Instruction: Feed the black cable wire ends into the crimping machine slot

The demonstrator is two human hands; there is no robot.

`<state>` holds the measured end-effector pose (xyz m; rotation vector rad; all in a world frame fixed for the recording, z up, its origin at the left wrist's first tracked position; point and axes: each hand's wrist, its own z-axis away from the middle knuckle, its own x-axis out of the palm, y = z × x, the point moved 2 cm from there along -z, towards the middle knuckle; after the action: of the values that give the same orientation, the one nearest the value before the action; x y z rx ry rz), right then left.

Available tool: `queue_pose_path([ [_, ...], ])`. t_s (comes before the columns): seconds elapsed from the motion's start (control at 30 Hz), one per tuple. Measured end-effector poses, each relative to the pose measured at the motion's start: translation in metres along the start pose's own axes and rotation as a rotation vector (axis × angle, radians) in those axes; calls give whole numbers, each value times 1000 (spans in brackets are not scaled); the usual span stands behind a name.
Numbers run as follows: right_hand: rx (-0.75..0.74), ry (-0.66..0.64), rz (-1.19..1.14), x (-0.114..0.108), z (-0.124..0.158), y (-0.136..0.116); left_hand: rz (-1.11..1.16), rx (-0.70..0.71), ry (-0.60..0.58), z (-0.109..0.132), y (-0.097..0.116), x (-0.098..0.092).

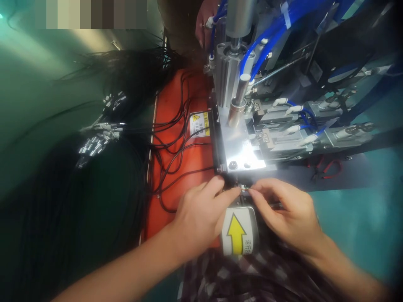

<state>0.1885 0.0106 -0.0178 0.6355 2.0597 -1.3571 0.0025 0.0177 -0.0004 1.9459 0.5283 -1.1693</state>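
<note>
My left hand (201,209) is closed at the near edge of a metal machine (234,140), its fingertips at a small shiny metal piece (243,188). From the right, my right hand (286,209) pinches at that same piece with thumb and forefinger. The piece is too small to name. Just below the fingertips is a white plate with a yellow arrow (236,233). Several thin black cables (182,147) run across the orange-red surface (170,100) left of the machine, some passing close to my left hand.
Bundles of black cables with silver ends (100,140) lie on the green table at left. Blue air hoses (261,42) and cylinders rise over the machine. Red-handled pliers (330,168) lie at right. Another person's hand (206,23) is at the far side.
</note>
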Motion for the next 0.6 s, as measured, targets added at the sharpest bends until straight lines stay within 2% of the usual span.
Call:
queue_pose_path([
  [0.17, -58, 47, 73, -1, 2, -1, -6, -1, -8, -1, 0, -1],
  [0.4, 119, 36, -90, 0, 4, 0, 0, 0, -19, 1, -1, 0],
  [0.6, 79, 37, -68, 1, 2, 1, 25, -2, -22, 2, -1, 0],
])
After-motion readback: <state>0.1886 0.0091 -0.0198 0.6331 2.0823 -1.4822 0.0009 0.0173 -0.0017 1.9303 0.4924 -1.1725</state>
